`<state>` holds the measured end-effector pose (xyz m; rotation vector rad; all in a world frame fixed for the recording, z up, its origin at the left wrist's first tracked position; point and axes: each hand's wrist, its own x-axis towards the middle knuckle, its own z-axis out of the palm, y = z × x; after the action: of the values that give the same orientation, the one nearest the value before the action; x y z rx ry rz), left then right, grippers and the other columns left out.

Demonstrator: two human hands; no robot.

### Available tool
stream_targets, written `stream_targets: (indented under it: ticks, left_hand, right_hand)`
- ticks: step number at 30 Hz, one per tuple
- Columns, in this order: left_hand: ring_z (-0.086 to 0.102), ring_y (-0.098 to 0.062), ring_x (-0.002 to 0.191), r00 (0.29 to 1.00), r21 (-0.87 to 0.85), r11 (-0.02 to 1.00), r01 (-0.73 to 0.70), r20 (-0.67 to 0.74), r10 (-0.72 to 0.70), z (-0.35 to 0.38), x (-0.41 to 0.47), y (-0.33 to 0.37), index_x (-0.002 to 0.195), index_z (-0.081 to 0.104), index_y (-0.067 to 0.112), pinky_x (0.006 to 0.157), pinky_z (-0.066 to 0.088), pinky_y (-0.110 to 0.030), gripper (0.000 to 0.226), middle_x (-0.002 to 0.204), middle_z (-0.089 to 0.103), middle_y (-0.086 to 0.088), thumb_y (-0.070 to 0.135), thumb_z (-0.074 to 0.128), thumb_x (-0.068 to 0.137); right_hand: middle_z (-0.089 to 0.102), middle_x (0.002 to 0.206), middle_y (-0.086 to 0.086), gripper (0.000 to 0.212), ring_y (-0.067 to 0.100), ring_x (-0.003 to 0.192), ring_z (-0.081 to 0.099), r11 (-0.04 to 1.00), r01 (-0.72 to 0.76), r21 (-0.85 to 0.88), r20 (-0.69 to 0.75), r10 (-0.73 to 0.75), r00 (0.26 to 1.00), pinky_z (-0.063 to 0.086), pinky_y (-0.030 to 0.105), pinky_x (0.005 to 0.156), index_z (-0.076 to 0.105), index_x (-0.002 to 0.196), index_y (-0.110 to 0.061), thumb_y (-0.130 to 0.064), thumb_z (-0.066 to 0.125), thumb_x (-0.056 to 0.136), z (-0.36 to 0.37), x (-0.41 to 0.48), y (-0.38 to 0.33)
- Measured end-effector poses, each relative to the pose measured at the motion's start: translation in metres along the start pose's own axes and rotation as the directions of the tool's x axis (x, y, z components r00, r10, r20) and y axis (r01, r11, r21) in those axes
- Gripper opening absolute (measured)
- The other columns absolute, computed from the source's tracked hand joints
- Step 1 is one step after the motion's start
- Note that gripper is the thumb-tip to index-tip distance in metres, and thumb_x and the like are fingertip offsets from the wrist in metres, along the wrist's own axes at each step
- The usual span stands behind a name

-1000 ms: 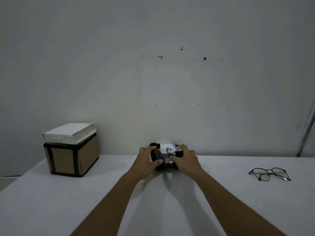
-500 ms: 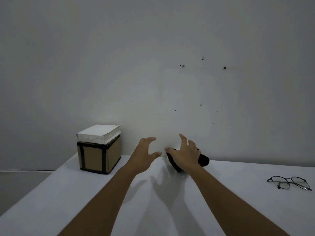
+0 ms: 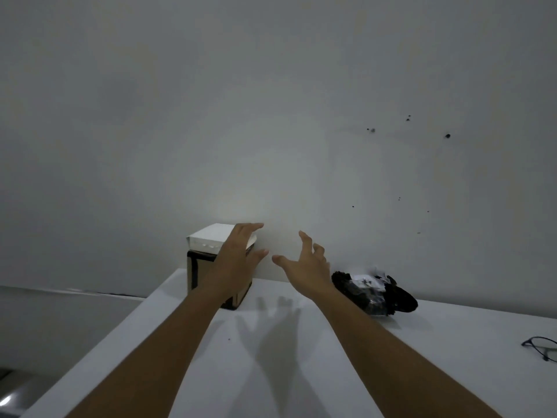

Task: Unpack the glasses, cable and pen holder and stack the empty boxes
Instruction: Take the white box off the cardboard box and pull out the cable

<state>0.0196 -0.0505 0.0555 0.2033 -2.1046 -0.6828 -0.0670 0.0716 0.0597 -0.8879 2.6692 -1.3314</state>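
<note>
A brown cardboard box (image 3: pixel 194 274) with black taped edges stands at the table's far left by the wall. A flat white box (image 3: pixel 208 239) lies on top of it. My left hand (image 3: pixel 238 260) is open, fingers spread, in front of these two boxes and hiding their right part. My right hand (image 3: pixel 304 263) hovers open just to the right, holding nothing. A crumpled black package (image 3: pixel 373 292) with a white label lies on the table right of my right hand. Black-rimmed glasses (image 3: pixel 541 346) rest at the right edge, partly cut off.
The white table (image 3: pixel 301 372) runs up to a plain grey wall (image 3: pixel 271 116) with a few dark marks. The table's left edge drops off toward the floor at lower left.
Both hands let go of the black package and moved left toward the stacked boxes. The view swung left, so the glasses slid to the frame's edge.
</note>
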Motion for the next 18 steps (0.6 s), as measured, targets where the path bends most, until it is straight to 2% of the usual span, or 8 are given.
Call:
stream_targets:
  ticks: [2,6,11,13,15,18]
  left_hand:
    - [0.043,-0.01,0.115,1.0,0.011,1.0,-0.005,-0.028,0.005,-0.012,0.002,-0.009,0.129,0.047,0.019,0.095,0.03,-0.023,0.048,0.13,0.05,-0.001,0.019,0.064,0.085]
    - [0.038,-0.006,0.115,0.996,0.014,0.997,0.074,-0.048,-0.073,-0.034,0.003,-0.032,0.133,0.043,0.015,0.095,0.032,-0.025,0.052,0.136,0.045,-0.004,0.021,0.063,0.085]
    - [0.041,-0.024,0.126,0.976,0.019,0.976,0.215,-0.047,-0.214,-0.05,0.004,-0.06,0.138,0.037,0.014,0.094,0.036,-0.027,0.06,0.141,0.037,-0.008,0.024,0.064,0.085]
    - [0.036,-0.026,0.131,0.958,0.035,0.957,0.287,-0.037,-0.286,-0.054,0.005,-0.069,0.141,0.03,0.014,0.099,0.034,-0.031,0.065,0.146,0.03,-0.009,0.026,0.062,0.086]
    - [0.029,-0.028,0.137,0.92,0.029,0.92,0.392,-0.03,-0.391,-0.056,0.006,-0.076,0.145,0.019,0.012,0.106,0.032,-0.038,0.073,0.152,0.021,-0.012,0.03,0.06,0.087]
    - [0.02,-0.028,0.142,0.872,0.02,0.872,0.489,0.018,-0.489,-0.055,0.004,-0.086,0.147,0.008,0.009,0.112,0.024,-0.043,0.081,0.155,0.017,-0.014,0.036,0.056,0.089]
  right_hand:
    - [0.015,0.155,0.012,0.082,0.034,0.141,0.018,0.999,0.016,0.028,0.015,-0.016,1.0,0.013,0.05,0.117,0.013,0.145,-0.035,-0.051,0.059,0.079,0.01,0.0,-0.009]
    - [0.019,0.153,0.011,0.081,0.032,0.139,0.023,0.998,0.046,0.045,0.033,-0.047,0.998,0.016,0.05,0.116,0.012,0.146,-0.031,-0.049,0.057,0.081,0.028,0.002,-0.022]
    - [0.028,0.15,0.01,0.085,0.03,0.136,0.03,0.987,0.097,0.13,0.085,-0.109,0.99,0.026,0.048,0.113,0.009,0.147,-0.031,-0.044,0.061,0.081,0.044,0.005,-0.033]
    - [0.033,0.148,0.007,0.08,0.026,0.133,0.035,0.966,0.15,0.21,0.109,-0.175,0.979,0.034,0.036,0.107,0.01,0.147,-0.031,-0.033,0.06,0.085,0.048,0.006,-0.038]
    - [0.04,0.144,0.004,0.071,0.02,0.128,0.042,0.945,0.213,0.25,0.104,-0.245,0.964,0.036,0.024,0.093,0.014,0.147,-0.032,-0.024,0.056,0.09,0.052,0.005,-0.04]
    - [0.046,0.141,0.004,0.063,0.016,0.112,0.051,0.932,0.239,0.272,0.12,-0.279,0.953,0.041,0.018,0.08,0.02,0.146,-0.035,-0.02,0.05,0.094,0.058,0.005,-0.043]
